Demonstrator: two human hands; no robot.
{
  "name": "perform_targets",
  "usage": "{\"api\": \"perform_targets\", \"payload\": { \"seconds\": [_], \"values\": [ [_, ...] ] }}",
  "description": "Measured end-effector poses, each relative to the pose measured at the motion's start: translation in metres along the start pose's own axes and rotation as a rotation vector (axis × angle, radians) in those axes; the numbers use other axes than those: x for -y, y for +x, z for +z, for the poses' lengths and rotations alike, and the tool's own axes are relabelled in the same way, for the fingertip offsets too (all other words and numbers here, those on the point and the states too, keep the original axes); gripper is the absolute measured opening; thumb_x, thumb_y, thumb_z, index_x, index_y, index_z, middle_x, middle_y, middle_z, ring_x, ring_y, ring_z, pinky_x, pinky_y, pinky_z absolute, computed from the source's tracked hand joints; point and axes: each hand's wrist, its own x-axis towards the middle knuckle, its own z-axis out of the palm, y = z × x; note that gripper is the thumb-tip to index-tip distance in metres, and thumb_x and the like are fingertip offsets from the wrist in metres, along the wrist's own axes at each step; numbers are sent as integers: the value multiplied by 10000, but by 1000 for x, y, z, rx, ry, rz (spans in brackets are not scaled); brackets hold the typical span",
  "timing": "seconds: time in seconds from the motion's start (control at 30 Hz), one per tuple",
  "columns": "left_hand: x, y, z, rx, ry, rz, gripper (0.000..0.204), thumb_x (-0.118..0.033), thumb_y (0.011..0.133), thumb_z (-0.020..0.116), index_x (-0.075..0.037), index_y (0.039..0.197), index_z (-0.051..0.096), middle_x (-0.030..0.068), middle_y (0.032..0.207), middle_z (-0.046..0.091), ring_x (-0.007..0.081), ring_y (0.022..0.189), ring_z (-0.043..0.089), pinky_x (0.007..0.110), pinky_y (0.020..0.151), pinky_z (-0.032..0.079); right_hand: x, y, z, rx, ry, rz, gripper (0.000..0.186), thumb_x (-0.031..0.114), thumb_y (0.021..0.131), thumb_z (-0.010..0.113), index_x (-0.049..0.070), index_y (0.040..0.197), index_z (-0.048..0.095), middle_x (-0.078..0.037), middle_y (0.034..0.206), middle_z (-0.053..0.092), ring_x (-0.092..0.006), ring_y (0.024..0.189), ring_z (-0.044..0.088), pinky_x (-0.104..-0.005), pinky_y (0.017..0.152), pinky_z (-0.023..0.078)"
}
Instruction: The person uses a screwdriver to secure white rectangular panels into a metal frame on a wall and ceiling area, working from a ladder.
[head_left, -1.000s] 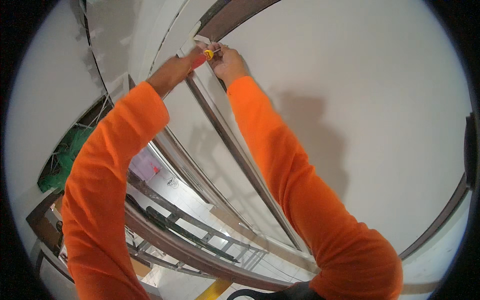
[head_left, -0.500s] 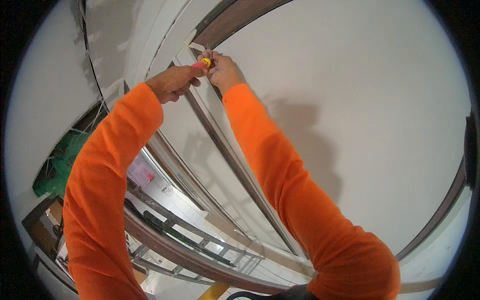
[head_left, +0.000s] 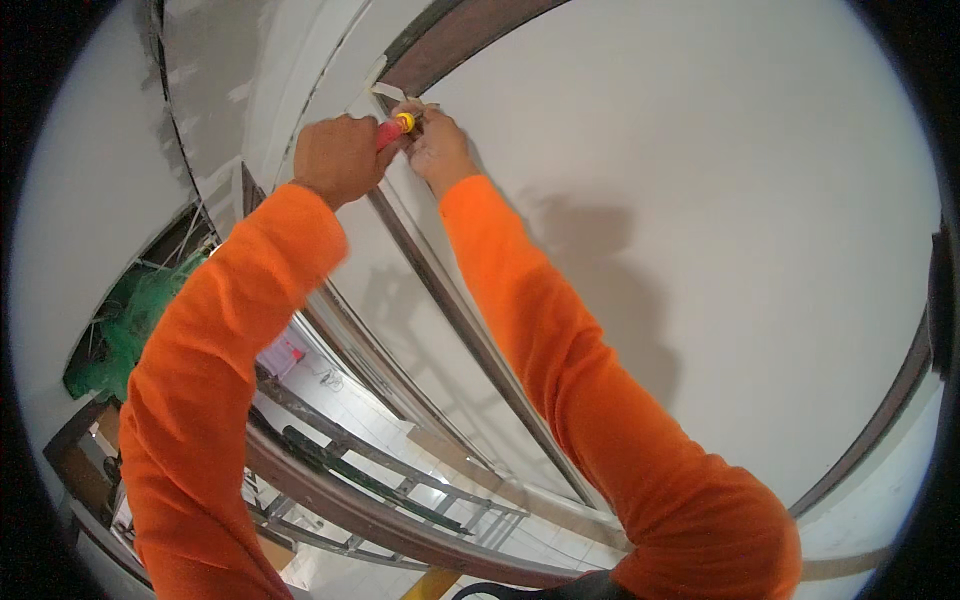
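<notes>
Up at the frame corner, my left hand (head_left: 342, 158) is wrapped round the handle of a screwdriver (head_left: 393, 130), red with a yellow collar. The tool slants up and right, its collar end against the fingers of my right hand (head_left: 438, 145). Those fingers are pinched together at the screwdriver's front end; whatever sits between them is too small to make out. Both hands work beside the top of a brown frame strip (head_left: 440, 285), where a pale strip of tape or paper (head_left: 388, 91) sticks out.
A large off-white panel (head_left: 720, 230) fills the right, edged by brown trim (head_left: 450, 45). Far below, a metal ladder (head_left: 405, 487) spans the view near a curved brown rail (head_left: 330, 500). Green netting (head_left: 150, 310) bunches at left, and a pink item (head_left: 282, 352) lies on the tiled floor.
My left hand has turned over, knuckles now upward, and its wrist has shifted slightly right. More of the screwdriver's red handle shows. My right hand has moved slightly, still at the same corner.
</notes>
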Motion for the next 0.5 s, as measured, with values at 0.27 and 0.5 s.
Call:
{"api": "perform_targets", "payload": {
  "seconds": [0.27,0.5],
  "values": [
    [17,20,3,58,-361,6,392,-432,890,621,-41,914,633,107,765,682,249,667,677,384,596,495,6,3,6,29,-46,60,244,176,1013,408,22,999,597,-98,920,630,-212,847,613,-344,735,539],
    [-1,-3,-3,-299,555,368,529,-557,847,614,-35,929,632,127,758,682,280,697,681,400,612,516,13,0,9,34,-41,41,261,175,1006,409,-7,952,589,-107,901,608,-214,819,605,-327,694,548]
  ]
}}
